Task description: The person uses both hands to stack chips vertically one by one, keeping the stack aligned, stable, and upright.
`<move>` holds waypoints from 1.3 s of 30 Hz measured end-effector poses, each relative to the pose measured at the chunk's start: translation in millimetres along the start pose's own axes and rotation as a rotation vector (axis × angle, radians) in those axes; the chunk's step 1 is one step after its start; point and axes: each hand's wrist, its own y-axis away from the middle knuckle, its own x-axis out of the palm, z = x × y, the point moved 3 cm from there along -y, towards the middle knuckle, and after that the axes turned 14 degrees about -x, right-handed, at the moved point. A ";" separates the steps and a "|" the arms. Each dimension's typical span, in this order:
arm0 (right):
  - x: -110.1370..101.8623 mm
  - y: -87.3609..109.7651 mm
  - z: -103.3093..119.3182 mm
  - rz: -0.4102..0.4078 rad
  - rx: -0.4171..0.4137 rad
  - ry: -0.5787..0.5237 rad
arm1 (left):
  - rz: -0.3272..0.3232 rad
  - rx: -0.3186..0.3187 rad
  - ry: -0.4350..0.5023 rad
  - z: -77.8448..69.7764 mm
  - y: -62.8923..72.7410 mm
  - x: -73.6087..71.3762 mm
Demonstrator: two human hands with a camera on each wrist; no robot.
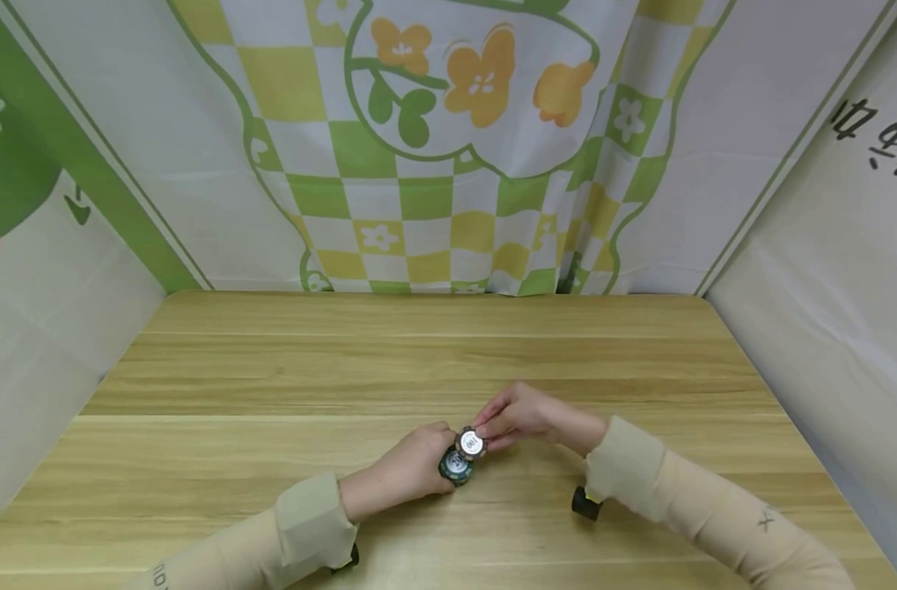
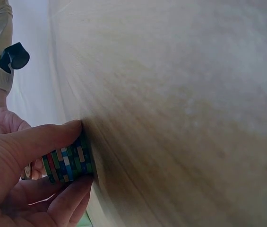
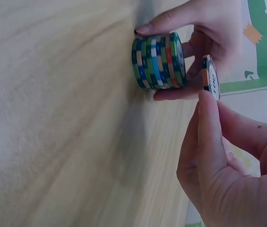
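Observation:
A stack of poker chips, mostly green with blue, tan and red bands, stands on the table. My left hand grips the stack from its side, thumb on one side and fingers on the other, as the left wrist view also shows for the chip stack. Above the stack, my right hand pinches a single dark poker chip with a white centre marked 100. In the right wrist view that chip is held at its edge by thumb and fingers, apart from the stack's top.
The wooden table extends around both hands. Behind it hangs a green, yellow and white checked curtain, with white fabric walls at left and right. A black wrist device sits under the right cuff.

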 end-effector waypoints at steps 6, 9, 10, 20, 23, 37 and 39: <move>5.6 0.9 -6.0 -0.003 0.025 -0.021 | -0.012 0.012 -0.004 0.8 -0.3 0.5; 8.1 1.5 -7.8 0.004 0.013 -0.027 | -0.012 0.014 -0.004 0.5 -0.1 0.1; 9.1 1.9 -8.1 0.007 0.007 -0.034 | -0.010 0.014 -0.004 0.4 0.1 0.0; 16.1 3.9 -8.9 0.022 0.004 -0.053 | -0.007 0.015 0.003 0.6 0.0 -0.5; 17.2 3.0 -10.0 0.024 0.012 -0.068 | -0.007 0.015 0.010 1.2 -0.2 -0.3; 23.4 3.2 -10.4 -0.009 0.007 -0.071 | -0.009 0.029 0.026 -0.7 1.7 -2.1; 23.7 2.9 -10.7 -0.015 0.004 -0.068 | -0.025 0.049 0.023 -2.2 2.9 -3.8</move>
